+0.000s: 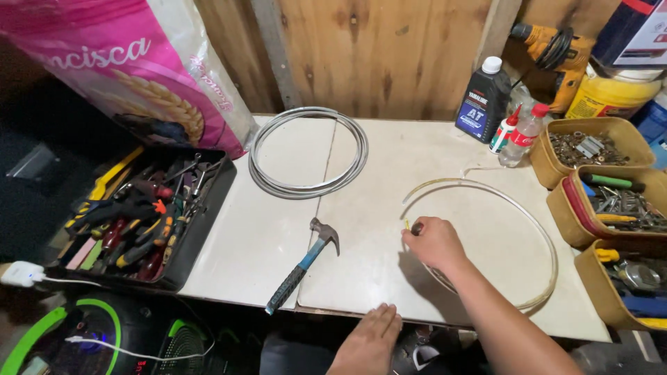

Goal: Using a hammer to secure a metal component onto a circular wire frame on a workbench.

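Pale wire loop (535, 222) end pinched in right hand (434, 243) fingers; left hand (372, 340) flat, fingers together; black tray (201, 229) holds tools.

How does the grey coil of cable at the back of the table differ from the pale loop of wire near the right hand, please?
The grey coil is wound in several tight turns, while the pale loop is a single thin, wide ring. The grey coil lies untouched near the wooden wall; the pale loop is pinched at one end by the right hand. The grey coil is thicker and darker, the pale loop almost translucent. Both lie flat on the white table.
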